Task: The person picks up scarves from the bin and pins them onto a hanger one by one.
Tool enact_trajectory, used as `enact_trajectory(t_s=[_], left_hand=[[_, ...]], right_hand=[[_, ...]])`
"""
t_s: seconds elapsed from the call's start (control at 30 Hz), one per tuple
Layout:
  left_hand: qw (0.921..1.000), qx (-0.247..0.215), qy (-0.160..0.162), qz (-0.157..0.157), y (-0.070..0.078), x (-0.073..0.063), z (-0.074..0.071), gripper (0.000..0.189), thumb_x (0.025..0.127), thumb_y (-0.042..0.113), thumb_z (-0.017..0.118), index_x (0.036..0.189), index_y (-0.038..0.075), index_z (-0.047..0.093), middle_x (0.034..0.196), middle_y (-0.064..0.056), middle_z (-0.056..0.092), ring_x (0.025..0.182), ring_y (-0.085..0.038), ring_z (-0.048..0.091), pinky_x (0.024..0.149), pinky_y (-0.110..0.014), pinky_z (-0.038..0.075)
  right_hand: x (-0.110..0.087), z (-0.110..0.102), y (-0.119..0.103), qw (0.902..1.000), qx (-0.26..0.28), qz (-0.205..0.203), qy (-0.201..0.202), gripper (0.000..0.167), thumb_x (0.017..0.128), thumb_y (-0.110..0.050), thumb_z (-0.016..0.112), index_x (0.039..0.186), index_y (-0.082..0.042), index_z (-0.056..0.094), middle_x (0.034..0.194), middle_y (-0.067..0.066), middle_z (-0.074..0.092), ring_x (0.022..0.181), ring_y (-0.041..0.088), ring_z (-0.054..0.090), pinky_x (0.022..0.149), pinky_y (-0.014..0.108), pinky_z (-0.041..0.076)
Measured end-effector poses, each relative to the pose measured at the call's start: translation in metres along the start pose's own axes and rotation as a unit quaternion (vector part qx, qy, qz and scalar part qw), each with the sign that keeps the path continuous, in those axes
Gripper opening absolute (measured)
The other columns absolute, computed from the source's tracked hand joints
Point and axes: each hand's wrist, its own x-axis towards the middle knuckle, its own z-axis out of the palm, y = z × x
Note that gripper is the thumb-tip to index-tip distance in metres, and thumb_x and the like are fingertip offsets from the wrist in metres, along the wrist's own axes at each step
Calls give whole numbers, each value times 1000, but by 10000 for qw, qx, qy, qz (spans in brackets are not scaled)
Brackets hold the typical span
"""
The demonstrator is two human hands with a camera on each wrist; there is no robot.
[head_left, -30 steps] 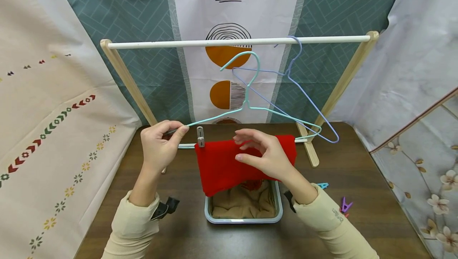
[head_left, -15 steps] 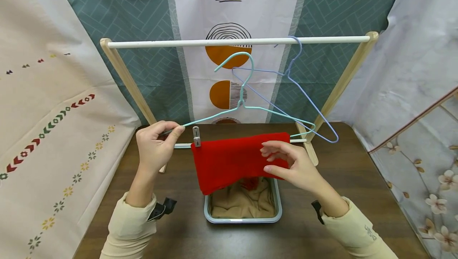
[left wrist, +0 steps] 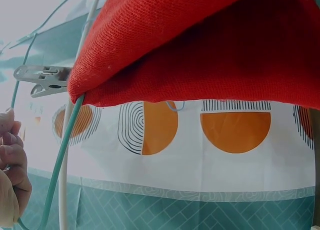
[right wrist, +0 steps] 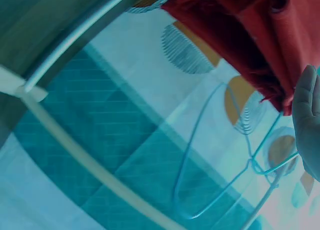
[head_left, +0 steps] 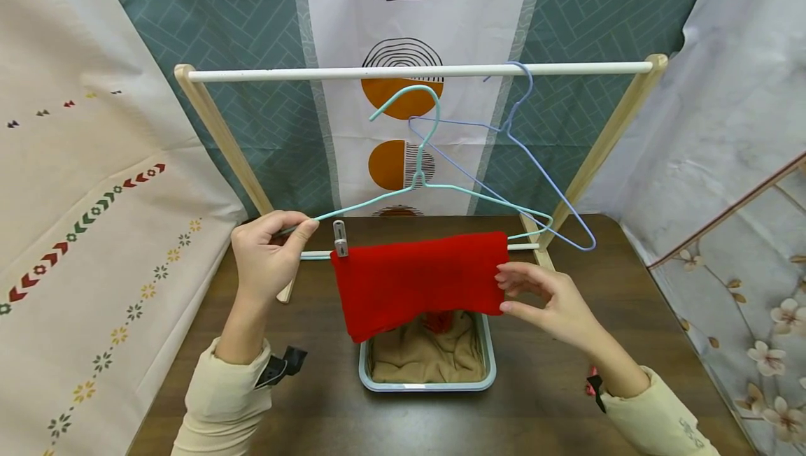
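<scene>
Red cloth (head_left: pixel 422 281) draped over the lower bar of a mint hanger (head_left: pixel 419 177), between two hands
The left hand (head_left: pixel 267 253) pinches the hanger's left shoulder between thumb and fingers — a silver clip (head_left: pixel 341 239) grips the cloth's left end; the right hand (head_left: pixel 554 305) sits at the cloth's right edge, thumb and fingertips apart, contact hard to tell — below, a grey tray (head_left: pixel 428 387) holds brown fabric (head_left: pixel 428 361), and a blue hanger (head_left: pixel 507 129) hangs from the white rail (head_left: pixel 283 75)
</scene>
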Motion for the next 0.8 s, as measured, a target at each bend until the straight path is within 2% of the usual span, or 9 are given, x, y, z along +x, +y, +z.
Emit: enact_trajectory(t_s=[0.13,0.23,0.43,0.6,0.8], left_hand=[[10000,-9,8,-6,0,1,-1,12,66,-15,70,66,-4,66,58,-9,60,44,-4,38,44,-11,33],[10000,-40,15,-16,0,1,-1,12,66,-16,70,66,-4,66,58,-9,60,44,-4,38,44,-11,33],[10000,-62,53,12,0,1,-2,12,66,-16,69,66,-4,66,57,-9,59,44,-4,37,43,-12,31],[9999,-85,63,0,0,1,-3,13,66,-16,69,66,-4,66,58,-7,59,44,-3,38,43,-11,32],[9999,-140,60,-10,1,2,-4,13,66,-16,69,66,-4,67,59,-1,59,44,-3,39,43,-12,32]], right_hand=[[-9,-6,9,9997,-232,9,1,47,68,12,71,112,7,55,102,17,63,90,13,61,73,23,50],[-16,-10,17,9990,-441,62,16,47,68,9,73,112,5,56,104,9,64,92,7,60,72,24,51],[-31,-22,35,9967,-774,210,134,49,67,9,74,112,0,58,106,-6,62,92,6,60,72,22,50],[-44,-28,48,9922,-1177,336,244,49,64,8,76,109,1,59,104,-7,62,89,3,58,69,21,49],[-60,-35,65,9799,-1902,566,212,48,62,0,80,106,0,62,98,-1,65,84,3,58,65,23,50]])
